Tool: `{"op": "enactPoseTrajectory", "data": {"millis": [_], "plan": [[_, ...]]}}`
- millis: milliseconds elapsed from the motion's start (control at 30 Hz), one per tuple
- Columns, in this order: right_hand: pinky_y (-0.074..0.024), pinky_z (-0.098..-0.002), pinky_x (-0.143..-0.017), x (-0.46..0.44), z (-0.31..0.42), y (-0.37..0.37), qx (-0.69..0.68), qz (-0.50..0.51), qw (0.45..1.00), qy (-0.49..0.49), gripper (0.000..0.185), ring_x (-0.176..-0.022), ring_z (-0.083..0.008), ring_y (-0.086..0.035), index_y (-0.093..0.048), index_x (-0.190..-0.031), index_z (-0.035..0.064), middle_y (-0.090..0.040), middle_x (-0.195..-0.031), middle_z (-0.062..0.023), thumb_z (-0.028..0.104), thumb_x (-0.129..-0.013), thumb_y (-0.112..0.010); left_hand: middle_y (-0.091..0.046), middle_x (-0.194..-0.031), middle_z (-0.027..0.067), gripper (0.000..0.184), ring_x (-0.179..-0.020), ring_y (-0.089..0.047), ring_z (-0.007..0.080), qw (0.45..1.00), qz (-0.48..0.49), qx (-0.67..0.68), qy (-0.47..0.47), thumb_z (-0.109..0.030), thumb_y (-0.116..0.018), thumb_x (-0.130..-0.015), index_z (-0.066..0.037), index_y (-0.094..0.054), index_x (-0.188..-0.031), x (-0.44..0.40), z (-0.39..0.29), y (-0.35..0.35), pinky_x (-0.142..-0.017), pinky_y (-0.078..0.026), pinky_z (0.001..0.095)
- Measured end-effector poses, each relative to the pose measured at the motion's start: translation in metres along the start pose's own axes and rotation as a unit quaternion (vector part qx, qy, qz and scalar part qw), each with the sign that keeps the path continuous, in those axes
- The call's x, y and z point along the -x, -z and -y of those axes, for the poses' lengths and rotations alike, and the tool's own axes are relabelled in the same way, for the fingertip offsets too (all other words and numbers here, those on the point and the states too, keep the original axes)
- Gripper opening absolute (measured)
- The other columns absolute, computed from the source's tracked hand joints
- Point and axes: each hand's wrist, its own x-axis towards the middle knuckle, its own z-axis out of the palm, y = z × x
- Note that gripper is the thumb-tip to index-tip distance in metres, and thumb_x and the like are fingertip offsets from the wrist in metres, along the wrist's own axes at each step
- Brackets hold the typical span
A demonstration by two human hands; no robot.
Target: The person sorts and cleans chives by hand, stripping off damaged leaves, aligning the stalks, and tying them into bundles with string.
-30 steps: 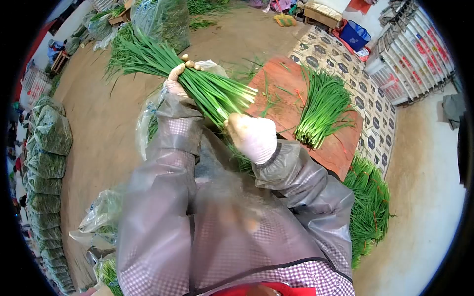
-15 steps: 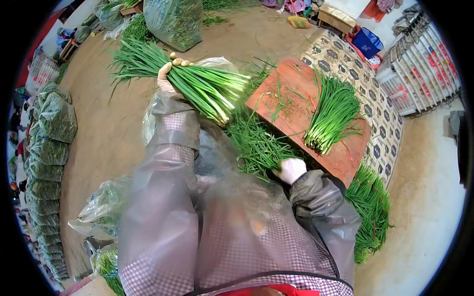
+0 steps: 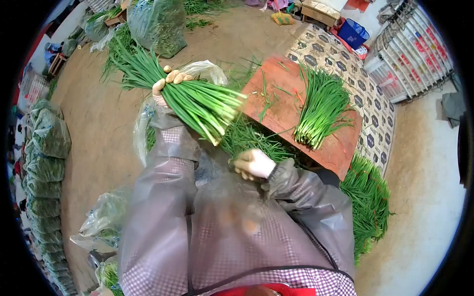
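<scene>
My left hand [image 3: 168,85] is wrapped round a thick bunch of garlic chives [image 3: 202,106], the pale cut ends pointing right and the green leaf tips to the upper left. Below those cut ends, in front of my body, is my right hand [image 3: 253,164]. Its fingers are curled inward; what they hold, if anything, is hidden. Just beyond it lies a heap of loose chive leaves [image 3: 252,135]. Another bunch of chives [image 3: 323,106] rests on the reddish board [image 3: 276,106] to the right, among scattered leaf scraps.
Chives are piled [image 3: 368,202] at the right beside the board. Stuffed plastic bags [image 3: 47,163] line the left, and a large bag [image 3: 158,27] stands ahead. A patterned mat [image 3: 345,69], a blue bin [image 3: 353,33] and a white radiator [image 3: 412,54] are at the upper right.
My right hand has drawn back from the heap of loose leaves, moving left toward my body. My left hand still grips the bunch, which has tilted and shifted slightly lower.
</scene>
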Motion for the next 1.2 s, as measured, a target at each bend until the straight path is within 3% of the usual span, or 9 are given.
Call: {"op": "enactPoseTrajectory", "data": {"millis": [67,100,200,267,300,400,567,1067,1200], "plan": [[-0.0509,-0.0384,-0.065,0.002,-0.032,0.018,0.408,-0.059,0.907,0.083,0.039,-0.070,-0.0298,-0.065,-0.067,-0.096,0.0010,-0.067,-0.079,-0.0152,0.038,-0.088,-0.058,-0.054,-0.083,-0.0020,0.034,-0.084,-0.053,0.0148,1.000,0.015,-0.008,0.007,-0.013,-0.057,-0.079,-0.008,-0.051,-0.112,-0.001,-0.003,0.002,-0.094,-0.038,0.0371],[-0.0486,-0.0439,-0.077,0.005,-0.028,0.024,0.390,-0.088,0.913,0.080,0.050,-0.087,-0.0392,-0.063,-0.064,-0.109,0.0014,-0.066,-0.097,-0.0199,0.046,-0.087,-0.057,-0.054,-0.083,-0.0021,0.034,-0.084,-0.053,0.0146,1.000,0.023,0.002,0.014,-0.013,-0.057,-0.079,-0.008,-0.051,-0.112,-0.001,-0.003,0.003,-0.094,-0.038,0.0365],[-0.0495,-0.0289,-0.060,0.004,-0.005,0.036,0.097,-0.221,0.940,0.239,0.035,-0.067,-0.0169,-0.061,-0.062,-0.108,0.0000,-0.067,-0.090,-0.0092,0.031,-0.092,-0.056,-0.055,-0.084,-0.0024,0.035,-0.085,-0.053,0.0139,0.999,0.032,0.013,0.031,-0.014,-0.058,-0.079,-0.008,-0.051,-0.113,0.001,0.003,0.002,-0.093,-0.037,0.0347],[-0.0439,-0.0213,-0.052,0.008,0.022,0.043,-0.072,-0.184,0.968,0.156,0.028,-0.061,-0.0062,-0.053,-0.062,-0.100,-0.0004,-0.064,-0.084,-0.0040,0.026,-0.094,-0.056,-0.055,-0.083,-0.0025,0.035,-0.085,-0.053,0.0137,0.998,0.028,0.024,0.042,-0.015,-0.058,-0.079,-0.008,-0.051,-0.113,0.002,0.007,0.003,-0.093,-0.037,0.0343],[-0.0377,-0.0260,-0.050,0.018,0.048,0.030,-0.105,-0.237,0.954,0.152,0.030,-0.054,-0.0086,-0.047,-0.061,-0.074,-0.0003,-0.055,-0.061,-0.0017,0.026,-0.089,-0.062,-0.053,-0.085,-0.0040,0.032,-0.086,-0.053,0.0125,0.998,0.040,0.016,0.043,-0.016,-0.057,-0.083,-0.008,-0.051,-0.113,0.002,0.009,0.001,-0.096,-0.037,0.0334],[-0.0372,-0.0249,-0.050,0.026,0.062,0.026,-0.122,-0.128,0.980,0.093,0.030,-0.055,-0.0076,-0.047,-0.060,-0.072,0.0006,-0.057,-0.063,-0.0013,0.025,-0.088,-0.064,-0.053,-0.085,-0.0041,0.032,-0.087,-0.053,0.0128,0.997,0.051,0.027,0.052,-0.016,-0.056,-0.083,-0.007,-0.051,-0.113,0.001,0.009,0.006,-0.097,-0.036,0.0336],[-0.0366,-0.0224,-0.048,0.030,0.067,-0.003,-0.217,-0.220,0.923,0.229,0.021,-0.050,-0.0055,-0.043,-0.065,-0.086,-0.0024,-0.055,-0.061,0.0003,0.018,-0.088,-0.066,-0.056,-0.086,-0.0022,0.033,-0.086,-0.053,0.0145,0.999,0.028,0.021,0.035,-0.015,-0.057,-0.080,-0.007,-0.053,-0.113,0.005,0.011,0.010,-0.094,-0.037,0.0345],[-0.0288,-0.0231,-0.039,0.021,0.051,0.009,-0.207,-0.219,0.942,0.149,0.021,-0.043,-0.0065,-0.041,-0.065,-0.081,-0.0041,-0.051,-0.053,-0.0005,0.015,-0.088,-0.058,-0.060,-0.088,0.0013,0.029,-0.089,-0.055,0.0176,0.999,-0.012,0.000,0.031,-0.014,-0.053,-0.082,-0.007,-0.056,-0.110,0.005,0.012,0.020,-0.093,-0.039,0.0384],[-0.0381,-0.0208,-0.046,0.030,0.052,0.002,-0.261,-0.035,0.964,0.043,0.028,-0.048,-0.0071,-0.048,-0.065,-0.095,-0.0042,-0.064,-0.073,-0.0042,0.023,-0.091,-0.059,-0.059,-0.091,-0.0007,0.031,-0.094,-0.055,0.0158,1.000,-0.001,-0.017,0.024,-0.017,-0.054,-0.084,-0.008,-0.055,-0.113,0.005,0.000,0.033,-0.099,-0.036,0.0369]]}}
